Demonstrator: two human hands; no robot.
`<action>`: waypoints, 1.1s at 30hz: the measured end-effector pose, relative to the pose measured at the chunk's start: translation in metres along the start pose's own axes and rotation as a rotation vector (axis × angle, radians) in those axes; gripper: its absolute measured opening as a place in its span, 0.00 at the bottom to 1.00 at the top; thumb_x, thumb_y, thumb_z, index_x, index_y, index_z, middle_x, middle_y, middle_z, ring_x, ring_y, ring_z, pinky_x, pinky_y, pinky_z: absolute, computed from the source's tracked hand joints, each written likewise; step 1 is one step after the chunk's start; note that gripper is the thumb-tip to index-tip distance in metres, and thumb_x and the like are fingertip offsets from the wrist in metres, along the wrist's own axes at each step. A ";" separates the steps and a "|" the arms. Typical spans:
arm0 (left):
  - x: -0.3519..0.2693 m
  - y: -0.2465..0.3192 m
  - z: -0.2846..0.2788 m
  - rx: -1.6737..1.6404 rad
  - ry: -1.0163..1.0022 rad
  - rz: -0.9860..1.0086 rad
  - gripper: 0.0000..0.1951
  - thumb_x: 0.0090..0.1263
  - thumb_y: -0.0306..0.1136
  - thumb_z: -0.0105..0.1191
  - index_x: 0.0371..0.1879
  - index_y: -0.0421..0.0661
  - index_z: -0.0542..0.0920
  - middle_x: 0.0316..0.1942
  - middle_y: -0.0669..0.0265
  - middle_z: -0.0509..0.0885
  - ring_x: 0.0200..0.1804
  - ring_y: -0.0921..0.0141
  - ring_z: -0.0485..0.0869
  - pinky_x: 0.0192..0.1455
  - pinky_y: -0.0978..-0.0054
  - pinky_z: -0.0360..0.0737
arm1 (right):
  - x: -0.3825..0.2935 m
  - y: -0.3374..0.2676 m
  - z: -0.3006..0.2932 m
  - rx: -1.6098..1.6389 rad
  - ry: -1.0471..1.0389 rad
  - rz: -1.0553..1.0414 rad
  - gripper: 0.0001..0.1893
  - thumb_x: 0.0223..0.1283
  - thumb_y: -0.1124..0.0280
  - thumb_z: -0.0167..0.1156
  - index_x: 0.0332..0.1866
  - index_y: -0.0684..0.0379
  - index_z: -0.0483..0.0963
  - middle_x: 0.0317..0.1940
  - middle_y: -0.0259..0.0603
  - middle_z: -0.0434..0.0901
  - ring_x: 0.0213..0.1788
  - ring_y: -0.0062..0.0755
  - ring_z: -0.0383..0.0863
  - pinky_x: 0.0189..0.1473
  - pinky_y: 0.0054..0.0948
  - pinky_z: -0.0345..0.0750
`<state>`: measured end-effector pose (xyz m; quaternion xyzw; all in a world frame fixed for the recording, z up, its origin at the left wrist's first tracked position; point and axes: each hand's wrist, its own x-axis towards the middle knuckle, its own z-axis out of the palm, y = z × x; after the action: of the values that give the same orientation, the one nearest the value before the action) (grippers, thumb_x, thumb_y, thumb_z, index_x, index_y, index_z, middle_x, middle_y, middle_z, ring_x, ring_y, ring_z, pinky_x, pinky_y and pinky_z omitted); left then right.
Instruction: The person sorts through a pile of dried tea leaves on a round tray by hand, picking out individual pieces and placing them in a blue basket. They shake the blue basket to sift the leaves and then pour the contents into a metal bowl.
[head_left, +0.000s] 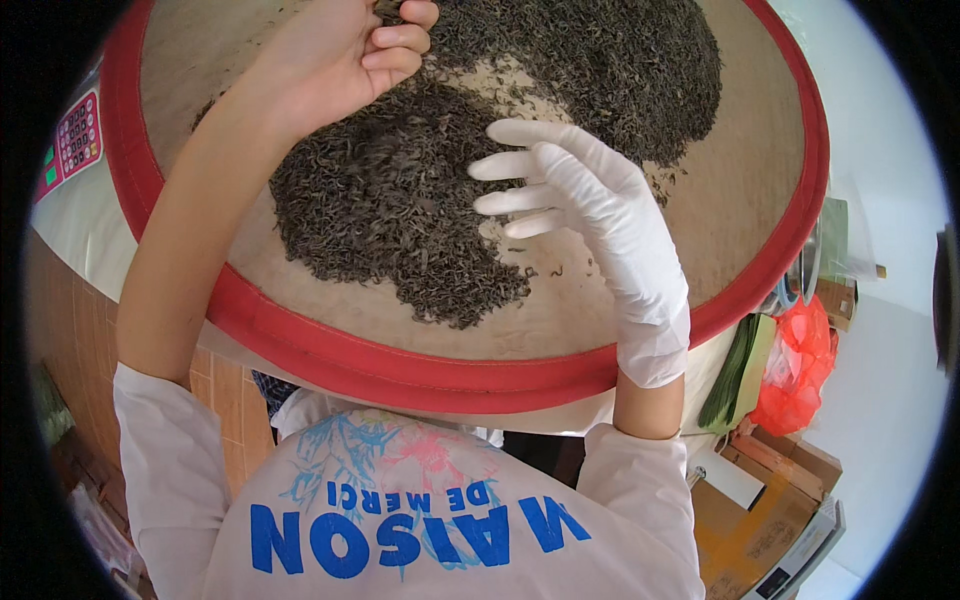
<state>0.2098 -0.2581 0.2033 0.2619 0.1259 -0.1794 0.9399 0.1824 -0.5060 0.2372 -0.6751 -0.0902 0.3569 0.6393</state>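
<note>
Dark, curled dried leaves, like loose tea, lie in two joined heaps on a round, tan tray with a red cloth rim (420, 382). The nearer heap (382, 202) is left of centre, the larger heap (600, 67) beyond it to the right. My bare left hand (375, 52) is over the far side of the nearer heap, fingers curled; its fingertips are partly cut off by the top edge, and whether it pinches leaves is unclear. My right hand (570, 180), in a white glove, hovers at the right edge of the nearer heap with fingers apart, holding nothing.
A pink keypad device (79, 139) stands beyond the tray's left rim. At the right are a red plastic bag (799, 367), a stack of green sheets or bags (739, 375), a metal bowl (810, 262) and cardboard boxes (757, 517). Tiled floor shows at lower left.
</note>
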 end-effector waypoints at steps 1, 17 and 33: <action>0.001 0.001 -0.003 0.007 0.002 0.019 0.11 0.78 0.33 0.38 0.30 0.48 0.70 0.25 0.74 0.68 0.22 0.79 0.62 0.20 0.83 0.60 | 0.000 -0.001 -0.001 -0.020 0.025 -0.018 0.18 0.75 0.65 0.49 0.61 0.66 0.70 0.43 0.42 0.83 0.41 0.26 0.85 0.40 0.21 0.82; 0.004 0.006 -0.003 0.057 0.006 0.116 0.09 0.76 0.31 0.38 0.30 0.48 0.69 0.24 0.73 0.68 0.21 0.79 0.62 0.19 0.83 0.59 | 0.022 0.049 0.031 -0.932 0.214 -0.646 0.10 0.49 0.68 0.72 0.36 0.54 0.80 0.29 0.37 0.79 0.29 0.34 0.81 0.31 0.29 0.78; 0.003 0.001 0.000 0.048 0.026 0.090 0.09 0.77 0.32 0.36 0.31 0.48 0.67 0.25 0.73 0.67 0.21 0.79 0.60 0.19 0.83 0.58 | 0.020 0.025 0.025 -0.095 0.074 0.037 0.06 0.69 0.68 0.58 0.43 0.59 0.74 0.36 0.34 0.82 0.33 0.18 0.79 0.34 0.17 0.74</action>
<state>0.2132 -0.2583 0.2029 0.2920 0.1216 -0.1363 0.9388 0.1741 -0.4789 0.2081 -0.7192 -0.0707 0.3388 0.6024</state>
